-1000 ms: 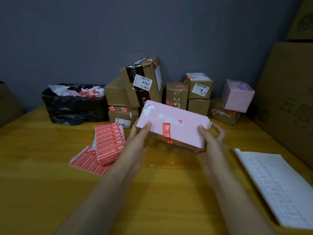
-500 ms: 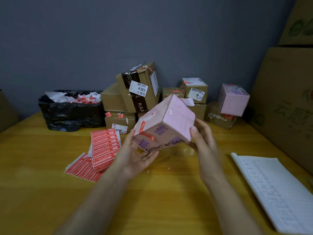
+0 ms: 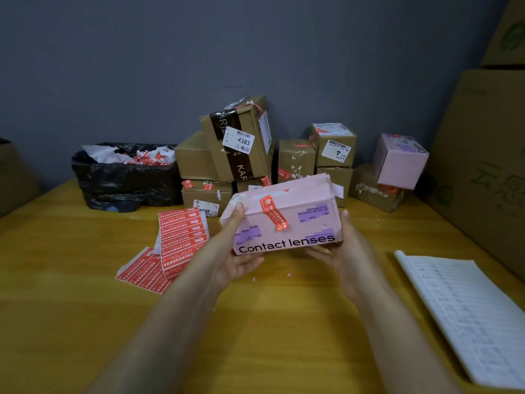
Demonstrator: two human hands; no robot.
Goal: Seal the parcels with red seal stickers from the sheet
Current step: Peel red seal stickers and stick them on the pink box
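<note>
While held clear of the table (image 3: 255, 345), the pink box (image 3: 301, 223) sits between both hands. Its long face is toward the camera, with "Contact lenses" printed along the lower edge, and its top face tilts into view.

- Left hand (image 3: 235, 254): at the box's left end. The thumb lies up that end to the top edge and the fingers reach beneath the base. Grip: clasped on the box.
- Right hand (image 3: 350, 251): at the box's right end. The thumb lies up the corner and the fingers are under the base. Grip: clasped on the box.
- Seal (image 3: 274, 213): one red strip on the box, folded over the top front edge and slanting down the front face. It is left of centre, between the thumbs, and neither thumb touches it.
- Sheet (image 3: 181, 233): red stickers on the table, left of the left forearm, curling upward. A second sheet (image 3: 142, 273) lies flat, partly beneath it.
- Parcels (image 3: 238, 143): brown, piled against the wall behind the box. Several carry red seals, and one labelled 4303 leans on top.
- Small pink box (image 3: 400, 160): right of the pile, tilted on a brown parcel.
- Bin bag (image 3: 125, 183): black, far left, holding white and red scraps.
- Ledger (image 3: 468, 317): ruled white pages, right of the right forearm.
- Carton (image 3: 488, 166): large and brown, at the right edge.
</note>
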